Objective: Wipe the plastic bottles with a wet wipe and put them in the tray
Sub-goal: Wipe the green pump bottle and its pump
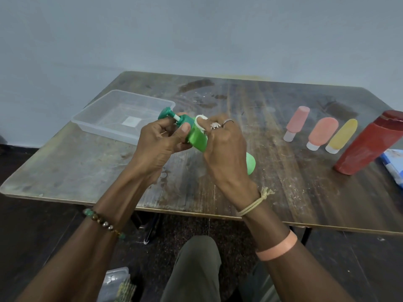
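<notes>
A green pump bottle (197, 138) lies tilted above the table, pump end toward the tray. My left hand (160, 141) grips it near the dark green pump collar. My right hand (224, 147) wraps around the bottle's body with a white wet wipe (200, 123) pinched under its fingers against the plastic. The bottle's rounded base (250, 163) sticks out past my right wrist. The clear plastic tray (113, 110) sits at the far left of the table with no bottle in it.
On the right side of the wooden table (283, 182) lie a pink bottle (297, 123), an orange bottle (322, 132), a yellow bottle (343, 135) and a big red bottle (370, 144). A blue-white packet (394, 164) is at the right edge.
</notes>
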{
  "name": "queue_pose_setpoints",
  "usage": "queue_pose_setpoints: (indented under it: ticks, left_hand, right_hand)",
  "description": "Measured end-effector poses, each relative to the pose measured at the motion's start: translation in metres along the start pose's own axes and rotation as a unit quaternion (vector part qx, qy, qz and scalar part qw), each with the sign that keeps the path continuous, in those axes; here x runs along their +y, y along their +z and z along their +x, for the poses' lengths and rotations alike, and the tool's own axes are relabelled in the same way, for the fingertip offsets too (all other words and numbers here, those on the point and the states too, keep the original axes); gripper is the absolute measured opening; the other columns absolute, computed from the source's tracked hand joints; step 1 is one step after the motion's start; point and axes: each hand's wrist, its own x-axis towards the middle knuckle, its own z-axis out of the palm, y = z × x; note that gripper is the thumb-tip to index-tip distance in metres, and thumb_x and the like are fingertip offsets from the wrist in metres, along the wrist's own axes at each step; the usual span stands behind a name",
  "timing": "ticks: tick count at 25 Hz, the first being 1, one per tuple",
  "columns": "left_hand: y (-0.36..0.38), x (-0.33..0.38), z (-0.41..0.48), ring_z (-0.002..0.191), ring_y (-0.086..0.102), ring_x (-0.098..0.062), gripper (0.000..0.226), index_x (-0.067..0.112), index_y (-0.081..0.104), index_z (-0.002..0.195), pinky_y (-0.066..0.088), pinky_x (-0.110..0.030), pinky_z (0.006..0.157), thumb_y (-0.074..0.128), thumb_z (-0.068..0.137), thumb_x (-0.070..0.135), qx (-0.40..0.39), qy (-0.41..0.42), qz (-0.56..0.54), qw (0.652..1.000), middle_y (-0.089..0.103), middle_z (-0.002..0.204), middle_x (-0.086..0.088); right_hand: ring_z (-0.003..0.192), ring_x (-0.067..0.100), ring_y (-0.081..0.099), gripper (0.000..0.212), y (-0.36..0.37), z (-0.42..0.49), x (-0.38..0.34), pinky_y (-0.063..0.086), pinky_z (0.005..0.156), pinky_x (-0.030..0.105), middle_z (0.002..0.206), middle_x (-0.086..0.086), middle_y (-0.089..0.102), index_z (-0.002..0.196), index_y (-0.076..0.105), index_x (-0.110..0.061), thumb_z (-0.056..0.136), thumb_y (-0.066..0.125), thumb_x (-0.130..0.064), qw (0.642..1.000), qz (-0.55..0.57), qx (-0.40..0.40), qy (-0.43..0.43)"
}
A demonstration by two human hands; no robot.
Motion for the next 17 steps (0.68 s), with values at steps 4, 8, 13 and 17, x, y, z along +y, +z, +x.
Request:
queue_pose_setpoints:
  ticks: [4,8,13,17]
  left_hand:
    - [0.006,-0.005,-0.005,0.085,0.074,-0.021,0.01,0.011,0.073,0.098,0.06,-0.031,0.076,0.07,0.091,0.017,0.062,0.0,-0.02,0.998,0.072,0.081,-0.003]
    - [0.008,-0.013,-0.007,0.082,0.074,-0.019,0.017,0.009,0.073,0.096,0.061,-0.033,0.077,0.074,0.087,0.023,0.097,-0.007,-0.03,0.995,0.073,0.085,-0.006]
    - [0.01,-0.022,-0.016,0.074,0.072,-0.017,0.031,0.002,0.071,0.1,0.06,-0.029,0.073,0.075,0.086,0.029,0.13,-0.011,-0.052,0.99,0.068,0.09,-0.01]
    - [0.006,-0.031,-0.027,0.076,0.069,-0.016,0.03,0.004,0.07,0.098,0.059,-0.028,0.073,0.077,0.082,0.029,0.143,-0.05,-0.113,0.982,0.069,0.085,-0.006]
  right_hand:
    - [0.083,0.035,0.059,0.036,-0.004,-0.026,-0.015,0.049,0.06,0.038,0.1,0.019,0.063,0.116,0.068,0.003,0.081,0.06,0.011,0.998,0.024,-0.025,-0.044]
    - [0.084,0.033,0.06,0.03,-0.001,-0.023,-0.01,0.05,0.063,0.037,0.101,0.017,0.064,0.113,0.069,0.004,0.086,0.056,0.007,1.0,0.004,0.01,0.003]
    - [0.085,0.031,0.059,0.033,0.002,-0.044,-0.004,0.039,0.069,0.029,0.102,0.015,0.064,0.114,0.07,0.001,0.083,0.065,0.01,1.0,0.009,-0.002,0.013]
    - [0.074,0.028,0.061,0.02,-0.009,-0.05,0.018,0.035,0.061,0.023,0.086,0.011,0.065,0.099,0.075,-0.004,0.082,0.07,0.005,0.996,0.007,-0.001,0.087]
